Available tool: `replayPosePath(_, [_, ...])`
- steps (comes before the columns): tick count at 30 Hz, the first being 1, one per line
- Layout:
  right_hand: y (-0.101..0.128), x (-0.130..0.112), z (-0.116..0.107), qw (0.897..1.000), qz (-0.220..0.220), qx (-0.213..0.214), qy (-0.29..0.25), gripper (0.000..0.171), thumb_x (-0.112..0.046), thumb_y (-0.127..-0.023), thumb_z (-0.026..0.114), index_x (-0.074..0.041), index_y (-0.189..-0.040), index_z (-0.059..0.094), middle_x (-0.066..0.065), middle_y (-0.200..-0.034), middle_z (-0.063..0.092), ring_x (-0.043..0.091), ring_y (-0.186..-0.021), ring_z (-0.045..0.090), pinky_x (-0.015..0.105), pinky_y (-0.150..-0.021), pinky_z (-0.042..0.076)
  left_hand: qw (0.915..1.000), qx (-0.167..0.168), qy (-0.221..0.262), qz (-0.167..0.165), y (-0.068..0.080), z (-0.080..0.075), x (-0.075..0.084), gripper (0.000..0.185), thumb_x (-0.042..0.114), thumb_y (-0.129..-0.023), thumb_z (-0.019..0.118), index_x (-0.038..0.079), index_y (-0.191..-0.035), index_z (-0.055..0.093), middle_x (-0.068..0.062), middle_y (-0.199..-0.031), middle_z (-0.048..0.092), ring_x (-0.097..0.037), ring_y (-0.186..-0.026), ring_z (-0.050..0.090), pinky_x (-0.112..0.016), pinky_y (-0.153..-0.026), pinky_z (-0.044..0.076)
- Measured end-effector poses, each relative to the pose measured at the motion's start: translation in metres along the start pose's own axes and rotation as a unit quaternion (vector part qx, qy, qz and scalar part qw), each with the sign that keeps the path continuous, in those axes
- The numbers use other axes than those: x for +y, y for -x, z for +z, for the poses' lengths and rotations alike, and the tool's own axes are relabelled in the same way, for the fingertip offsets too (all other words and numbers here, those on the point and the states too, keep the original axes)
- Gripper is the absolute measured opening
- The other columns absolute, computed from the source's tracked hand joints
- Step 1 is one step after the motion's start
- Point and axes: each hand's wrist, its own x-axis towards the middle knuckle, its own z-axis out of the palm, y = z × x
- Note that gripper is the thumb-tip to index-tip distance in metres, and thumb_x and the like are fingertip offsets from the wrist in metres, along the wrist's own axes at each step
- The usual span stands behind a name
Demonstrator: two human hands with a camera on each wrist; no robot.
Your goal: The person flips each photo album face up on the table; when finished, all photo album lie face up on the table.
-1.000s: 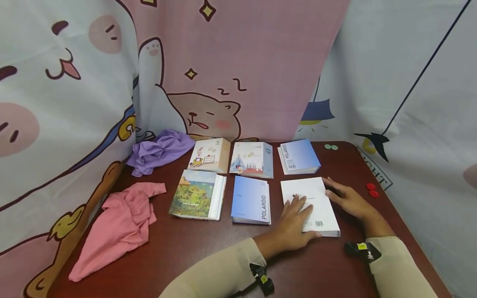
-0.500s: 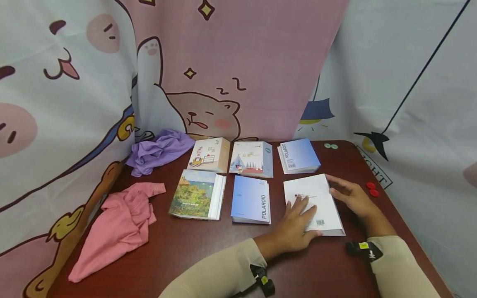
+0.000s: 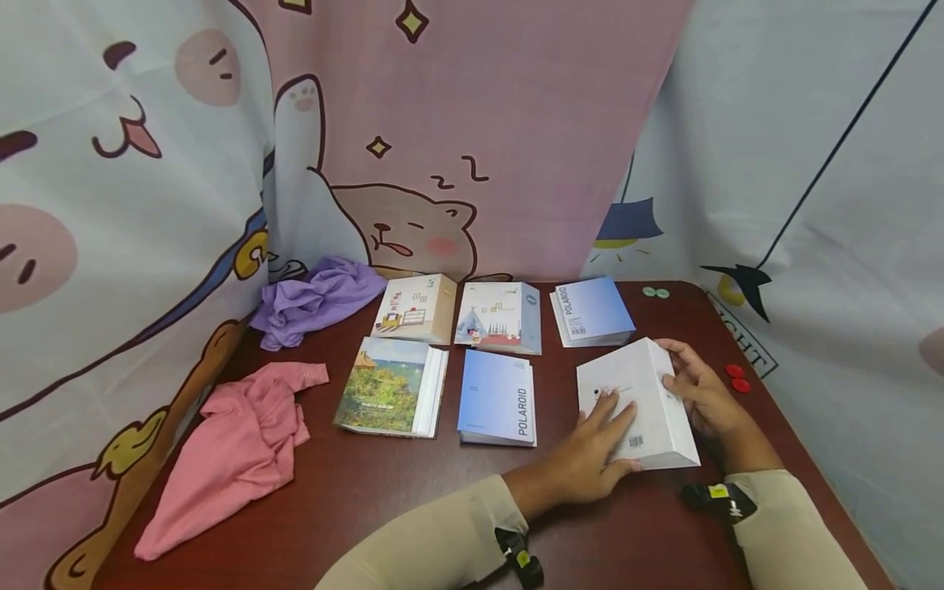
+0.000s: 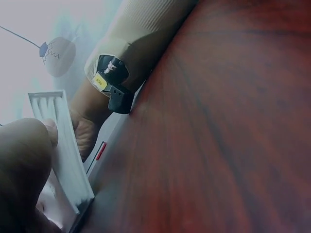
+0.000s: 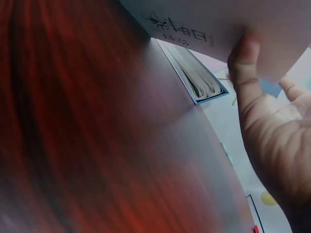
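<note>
Left hand (image 3: 590, 459) lies flat on the white book (image 3: 637, 401), fingers straight, pressing its cover. Right hand (image 3: 701, 393) has its grip curled round the book's right edge, and that side tilts up off the table (image 3: 369, 508) near the right edge. Beyond sit two blue books (image 3: 500, 395), a landscape book (image 3: 387, 383), then a pink cloth (image 3: 229, 451) and purple cloth (image 3: 317, 299) toward the far left corner.

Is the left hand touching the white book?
Touching. The head view shows the left hand with its fingers lying flat on the white book.
</note>
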Motion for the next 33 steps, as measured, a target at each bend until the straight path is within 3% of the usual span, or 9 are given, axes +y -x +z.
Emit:
replayPosePath(5, [-0.002,-0.004,0.002,0.991,-0.041,-0.066,-0.114,0.072,0.006,-0.113,0.039,-0.009,-0.176,0.006,0.006,-0.156,0.058,0.022,-0.128,0.075,0.042,-0.087,0.066,0.999,0.022,0.029,0.026,-0.002,0.0,-0.002,0.092,0.038,-0.109,0.067,0.005,-0.176,0.013,-0.027,-0.179,0.024,-0.038,-0.168,0.03,-0.038,-0.132,0.037])
replayPosePath(8, [-0.004,-0.006,0.006,0.987,-0.047,-0.094,-0.123,0.082,0.008,-0.112,0.043,-0.007,-0.175,-0.006,0.004,-0.17,0.047,0.02,-0.142,0.065,0.037,-0.099,0.063,0.9966,0.026,0.068,0.039,-0.003,-0.001,-0.004,0.101,0.032,-0.107,0.07,0.002,-0.175,0.002,-0.027,-0.18,0.018,-0.035,-0.169,0.027,-0.035,-0.134,0.032])
replayPosePath(12, [-0.005,-0.008,0.013,0.997,-0.033,-0.061,0.039,0.095,0.019,-0.102,0.056,-0.006,-0.176,0.002,-0.007,-0.176,0.039,0.008,-0.15,0.052,0.027,-0.106,0.06,0.989,0.038,0.138,0.037,-0.005,-0.005,-0.005,0.114,0.024,-0.103,0.077,0.002,-0.174,-0.008,-0.024,-0.183,0.009,-0.032,-0.171,0.02,-0.037,-0.136,0.027])
replayPosePath(17, [-0.007,-0.011,0.023,0.976,0.003,-0.003,0.219,0.096,0.017,-0.096,0.067,-0.009,-0.175,0.019,-0.016,-0.171,0.044,0.003,-0.145,0.049,0.022,-0.103,0.057,0.981,0.058,0.185,-0.003,-0.006,-0.01,-0.001,0.123,0.022,-0.097,0.085,0.006,-0.175,-0.009,-0.018,-0.185,0.008,-0.029,-0.171,0.02,-0.038,-0.136,0.029])
replayPosePath(20, [-0.006,-0.011,0.025,0.971,0.019,-0.004,0.238,0.093,0.014,-0.097,0.068,-0.01,-0.175,0.023,-0.021,-0.172,0.041,-0.001,-0.146,0.047,0.02,-0.103,0.056,0.9753,0.055,0.212,-0.029,-0.006,-0.011,0.0,0.127,0.019,-0.093,0.089,0.007,-0.175,-0.006,-0.018,-0.184,0.008,-0.029,-0.169,0.024,-0.029,-0.127,0.041])
replayPosePath(23, [-0.006,-0.01,0.024,0.971,0.024,-0.017,0.239,0.089,0.013,-0.098,0.068,-0.006,-0.173,0.026,-0.022,-0.171,0.042,-0.003,-0.146,0.05,0.02,-0.104,0.055,0.9605,0.046,0.27,-0.049,-0.007,-0.012,-0.001,0.135,0.015,-0.086,0.095,0.012,-0.176,-0.005,-0.013,-0.185,0.005,-0.025,-0.165,0.027,-0.017,-0.107,0.053])
replayPosePath(28, [-0.006,-0.007,0.024,0.964,0.019,-0.015,0.264,0.084,0.012,-0.096,0.071,-0.001,-0.17,0.032,-0.026,-0.165,0.047,0.0,-0.139,0.057,0.021,-0.101,0.057,0.9419,0.041,0.329,-0.052,-0.005,-0.016,-0.007,0.129,0.015,-0.087,0.093,0.016,-0.177,0.001,-0.007,-0.185,-0.002,-0.02,-0.161,0.031,-0.013,-0.098,0.054])
replayPosePath(31, [-0.006,-0.006,0.025,0.956,0.022,0.0,0.292,0.081,0.009,-0.095,0.075,-0.001,-0.167,0.04,-0.027,-0.162,0.048,-0.005,-0.139,0.054,0.016,-0.103,0.052,0.9433,0.049,0.322,-0.062,-0.003,-0.021,-0.01,0.105,0.021,-0.098,0.082,0.011,-0.176,0.013,-0.011,-0.184,0.0,-0.022,-0.158,0.037,-0.015,-0.099,0.056])
replayPosePath(33, [-0.005,-0.005,0.025,0.947,0.022,0.005,0.32,0.079,0.006,-0.093,0.078,-0.001,-0.164,0.045,-0.018,-0.166,0.048,-0.009,-0.142,0.048,0.012,-0.107,0.046,0.9505,0.059,0.293,-0.083,-0.002,-0.025,-0.011,0.094,0.029,-0.102,0.077,0.007,-0.174,0.021,-0.015,-0.184,0.006,-0.026,-0.159,0.038,-0.023,-0.106,0.057])
